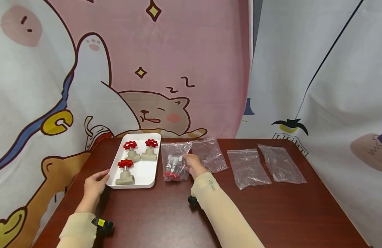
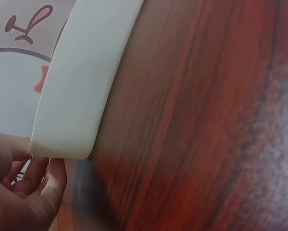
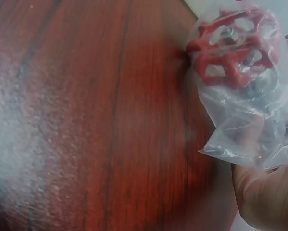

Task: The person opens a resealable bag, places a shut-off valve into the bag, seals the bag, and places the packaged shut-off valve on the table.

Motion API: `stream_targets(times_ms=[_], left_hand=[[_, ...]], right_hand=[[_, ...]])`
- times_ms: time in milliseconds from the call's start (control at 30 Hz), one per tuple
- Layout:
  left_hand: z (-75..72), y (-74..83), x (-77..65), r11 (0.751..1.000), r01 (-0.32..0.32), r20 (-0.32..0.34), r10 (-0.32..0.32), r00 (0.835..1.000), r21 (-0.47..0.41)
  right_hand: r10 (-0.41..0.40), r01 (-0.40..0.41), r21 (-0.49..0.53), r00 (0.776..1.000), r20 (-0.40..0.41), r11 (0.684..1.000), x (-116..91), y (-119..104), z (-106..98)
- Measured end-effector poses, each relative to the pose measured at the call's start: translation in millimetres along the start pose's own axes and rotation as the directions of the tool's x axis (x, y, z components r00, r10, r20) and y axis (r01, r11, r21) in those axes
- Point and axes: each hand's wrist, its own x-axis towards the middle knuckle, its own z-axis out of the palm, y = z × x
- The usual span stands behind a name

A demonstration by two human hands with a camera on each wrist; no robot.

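Observation:
My left hand [image 1: 94, 188] grips the near left corner of a white tray [image 1: 147, 175], its fingers at the tray's side wall [image 2: 76, 96] in the left wrist view. In the tray stand three beige valves with red handwheels: one at the front [image 1: 125, 177], one at the back left [image 1: 132, 155] and one at the back right [image 1: 150, 153]. My right hand [image 1: 194, 164] holds the right side of a clear zip bag [image 1: 176, 148]. Inside the bag are metal valves [image 1: 173, 163], their red handwheels [image 3: 230, 62] large in the right wrist view. The plastic covers part of the thumb there.
To the right, three flat clear zip bags lie on the brown table [image 1: 153, 213]: one beside the filled bag [image 1: 210, 155], one in the middle [image 1: 248, 168], one at the far right [image 1: 284, 165]. A cartoon-printed curtain [image 1: 209, 69] hangs behind the table.

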Motion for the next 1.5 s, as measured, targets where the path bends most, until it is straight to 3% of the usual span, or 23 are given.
stream_targets(times_ms=[67, 300, 367, 533, 633, 700, 767, 867, 900, 967, 1100, 1333, 1500], left_hand=[[0.3, -0.2, -0.6, 1.000, -0.003, -0.003, 0.003, 1.000, -0.004], [2.2, 0.0, -1.4, 1.000, -0.009, -0.016, 0.009, 1.000, 0.013], [2.7, 0.1, -1.1, 0.999, -0.026, -0.025, 0.027, 0.999, 0.031], [2.7, -0.7, -1.1, 0.999, -0.039, -0.044, 0.040, 0.998, 0.038], [1.7, -1.2, -1.3, 1.000, -0.017, -0.036, 0.018, 0.999, 0.026], [0.9, -0.9, -1.2, 1.000, -0.003, -0.022, 0.003, 1.000, 0.022], [0.3, -0.4, -1.2, 1.000, 0.009, -0.009, -0.009, 1.000, 0.019], [-0.4, 1.1, -1.6, 1.000, 0.020, 0.005, -0.020, 1.000, 0.015], [-0.5, 1.6, -2.0, 1.000, 0.022, 0.008, -0.022, 1.000, 0.013], [-0.5, 1.9, -2.4, 1.000, 0.023, 0.010, -0.023, 1.000, 0.010], [0.1, 1.5, -2.6, 1.000, 0.018, 0.002, -0.018, 1.000, 0.010], [-0.4, 1.5, -3.5, 1.000, 0.000, -0.005, 0.000, 1.000, 0.013], [0.2, 1.7, -2.7, 1.000, -0.003, -0.013, 0.003, 1.000, 0.009]], right_hand=[[-0.023, 0.023, -0.028, 1.000, 0.016, 0.999, -3, -1, -1], [0.075, -0.076, -0.115, 0.997, -0.010, 0.990, 13, -1, -8], [0.093, -0.091, -0.159, 0.996, 0.007, 0.983, -7, -17, -6], [0.111, -0.095, -0.316, 0.993, 0.035, 0.944, -98, -79, 20], [0.068, -0.051, -0.394, 0.997, 0.031, 0.918, -129, -98, 28], [-0.032, 0.029, -0.532, 0.999, 0.003, 0.846, -139, -103, 30], [-0.134, 0.084, -0.672, 0.991, -0.024, 0.735, -143, -106, 31], [-0.290, 0.135, -0.826, 0.956, -0.036, 0.547, -143, -107, 29], [-0.310, 0.144, -0.840, 0.950, -0.029, 0.523, -143, -107, 28], [-0.332, 0.156, -0.852, 0.943, -0.022, 0.499, -141, -108, 25], [-0.358, 0.177, -0.847, 0.933, -0.017, 0.501, -137, -110, 19], [-0.473, 0.223, -0.869, 0.881, -0.014, 0.442, -133, -119, -1], [-0.512, 0.229, -0.873, 0.859, -0.027, 0.431, -129, -127, -25]])
